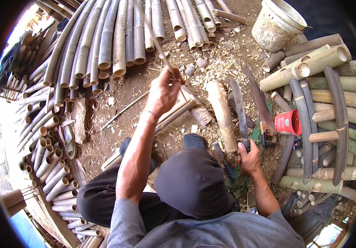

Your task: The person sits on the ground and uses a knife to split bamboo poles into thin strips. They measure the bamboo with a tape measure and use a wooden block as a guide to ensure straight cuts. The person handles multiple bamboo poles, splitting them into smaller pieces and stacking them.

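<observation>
My left hand [164,91] is raised in front of me, its fingers closed around a thin bamboo stick [161,51] that points up and away, slightly blurred. My right hand [249,158] grips the dark handle of a machete [239,107], its blade pointing away from me. Just left of the blade lies a pale chopped wooden log [221,113]. A handsaw [261,103] with a wooden handle rests to the machete's right. Beside my right hand, a chisel-like tool [224,160] with a blue handle lies on the ground. Below my left hand are a split bamboo length [176,115] and a wood block [200,111].
Long bamboo poles [120,41] lie in rows at the far left, with many short bamboo pieces [56,173] stacked on the left. Bamboo lengths [337,97] are piled at right near a red bucket [287,122]. A whitish bucket [275,27] stands far right. Wood chips cover the dirt.
</observation>
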`<state>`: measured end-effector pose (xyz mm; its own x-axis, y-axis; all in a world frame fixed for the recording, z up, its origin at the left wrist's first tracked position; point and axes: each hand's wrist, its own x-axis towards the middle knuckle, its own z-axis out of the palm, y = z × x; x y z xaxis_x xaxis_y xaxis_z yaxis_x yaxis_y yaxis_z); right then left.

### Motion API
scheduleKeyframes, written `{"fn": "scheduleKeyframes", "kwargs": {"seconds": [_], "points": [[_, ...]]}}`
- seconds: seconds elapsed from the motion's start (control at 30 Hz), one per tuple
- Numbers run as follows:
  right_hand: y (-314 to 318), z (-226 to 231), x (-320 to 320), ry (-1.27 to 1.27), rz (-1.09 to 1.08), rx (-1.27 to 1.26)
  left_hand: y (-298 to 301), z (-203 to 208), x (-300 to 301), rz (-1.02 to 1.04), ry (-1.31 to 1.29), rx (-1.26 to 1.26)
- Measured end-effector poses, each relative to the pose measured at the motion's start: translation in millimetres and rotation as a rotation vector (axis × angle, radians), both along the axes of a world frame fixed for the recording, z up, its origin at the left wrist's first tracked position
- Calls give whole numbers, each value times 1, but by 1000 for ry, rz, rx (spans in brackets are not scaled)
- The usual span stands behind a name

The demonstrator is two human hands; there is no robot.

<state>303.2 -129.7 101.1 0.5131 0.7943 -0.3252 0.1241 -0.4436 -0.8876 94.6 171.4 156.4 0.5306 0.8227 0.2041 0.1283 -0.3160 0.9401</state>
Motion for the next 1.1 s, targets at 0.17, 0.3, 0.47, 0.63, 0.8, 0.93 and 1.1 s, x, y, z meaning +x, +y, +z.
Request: {"fn": "scheduleKeyframes", "kwargs": {"seconds": [0.17,0.3,0.47,0.63,0.8,0.93,1.1], "points": [[5,16,-3,-7,28,46,-5,-13,10,-42,66,46],[5,24,-2,-24,63,18,-7,-13,23,-81,44,4],[8,69,1,-172,63,226,-20,-14,34,-193,85,211],[17,192,30,-606,-6,724,-13,-9,26,-281,107,314],[28,280,60,-1733,512,331,-14,-15,29,-343,131,353],[19,271,56,-1289,241,547,-12,-22,32,-316,49,339],[35,295,21,-1340,541,161,-14,-29,24,-325,76,313]]}}
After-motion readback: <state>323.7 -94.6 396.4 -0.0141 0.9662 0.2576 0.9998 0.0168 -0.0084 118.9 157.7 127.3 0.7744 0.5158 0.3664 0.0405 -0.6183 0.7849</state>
